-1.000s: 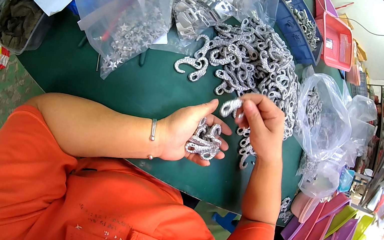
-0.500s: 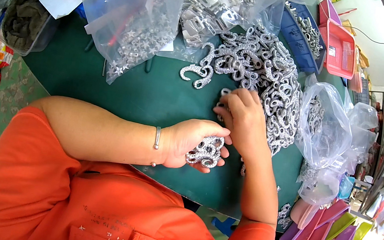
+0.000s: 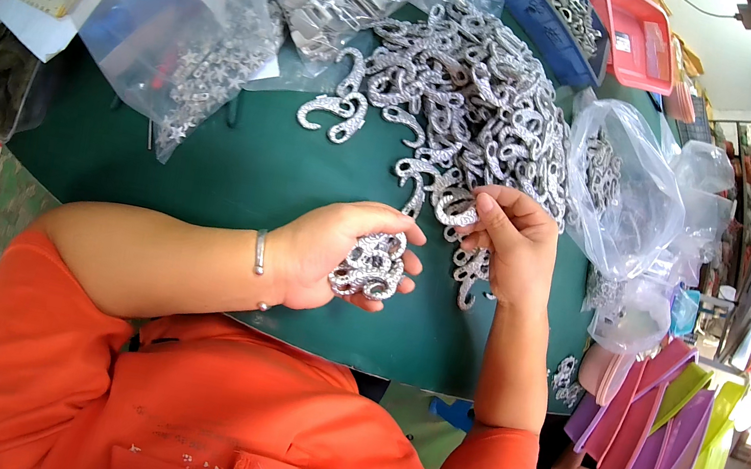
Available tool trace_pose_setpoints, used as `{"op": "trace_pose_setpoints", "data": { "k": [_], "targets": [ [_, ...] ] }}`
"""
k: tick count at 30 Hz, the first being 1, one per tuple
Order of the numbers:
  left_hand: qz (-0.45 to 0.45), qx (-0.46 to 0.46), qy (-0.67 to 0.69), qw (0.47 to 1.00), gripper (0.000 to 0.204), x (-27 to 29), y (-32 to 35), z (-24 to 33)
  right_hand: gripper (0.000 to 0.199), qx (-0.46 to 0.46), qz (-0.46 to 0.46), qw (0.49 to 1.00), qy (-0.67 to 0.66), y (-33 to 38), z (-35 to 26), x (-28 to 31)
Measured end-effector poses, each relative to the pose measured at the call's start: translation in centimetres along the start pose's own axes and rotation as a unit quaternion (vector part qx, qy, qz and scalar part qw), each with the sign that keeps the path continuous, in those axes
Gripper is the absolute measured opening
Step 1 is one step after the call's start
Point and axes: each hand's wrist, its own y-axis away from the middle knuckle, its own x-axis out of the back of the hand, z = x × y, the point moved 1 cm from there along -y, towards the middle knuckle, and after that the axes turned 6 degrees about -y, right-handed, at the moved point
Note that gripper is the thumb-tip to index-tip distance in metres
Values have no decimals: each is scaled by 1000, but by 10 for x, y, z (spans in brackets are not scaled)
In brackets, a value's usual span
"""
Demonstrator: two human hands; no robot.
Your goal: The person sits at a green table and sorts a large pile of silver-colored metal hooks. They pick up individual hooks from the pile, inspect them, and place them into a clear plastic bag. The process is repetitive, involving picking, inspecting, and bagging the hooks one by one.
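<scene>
My left hand [image 3: 338, 253] lies palm up on the green mat [image 3: 208, 167] and cups a stack of glittery silver curved pieces [image 3: 370, 268]. My right hand [image 3: 514, 248] is just to its right, fingers pinched on one more silver curved piece [image 3: 452, 210] at the near edge of a big heap of the same pieces [image 3: 479, 93]. A thin bracelet sits on my left wrist. A few loose pieces [image 3: 335, 110] lie apart on the mat to the left of the heap.
Clear plastic bags [image 3: 182, 23] of small silver parts lie at the back left, another crumpled clear bag [image 3: 626, 192] at the right. Blue [image 3: 541, 14] and red trays [image 3: 632, 34] stand at the back right. Coloured folders [image 3: 662, 422] lean at the lower right.
My right hand reached into the heap's edge and has drawn back toward my left hand with a piece. The left hand stays cupped around its stack.
</scene>
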Motion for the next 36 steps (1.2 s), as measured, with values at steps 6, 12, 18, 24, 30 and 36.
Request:
{"op": "trace_pose_setpoints", "data": {
  "k": [6, 12, 18, 24, 30, 36],
  "targets": [
    [-6, 7, -1, 1000, 28, 0, -1, 1, 18, -7, 8, 998, -68, 7, -4, 4],
    [-8, 4, 9, 1000, 36, 1, -2, 0, 16, 48, -28, 993, -102, 14, -9, -3],
    [-38, -9, 53, 998, 48, 4, -4, -2, 8, 268, -215, 937, 64, 17, -20, -12],
    [-18, 17, 52, 998, 44, 2, -4, -2, 23, 352, -141, 865, 329, -10, -7, -31],
    [-6, -1, 25, 1000, 30, 2, -1, 1, 34, 405, -109, 796, 437, -24, 4, -48],
    [-8, -5, 28, 1000, 29, 2, 1, 0, 21, 90, -36, 995, -34, -19, 3, -27]
  ]
}}
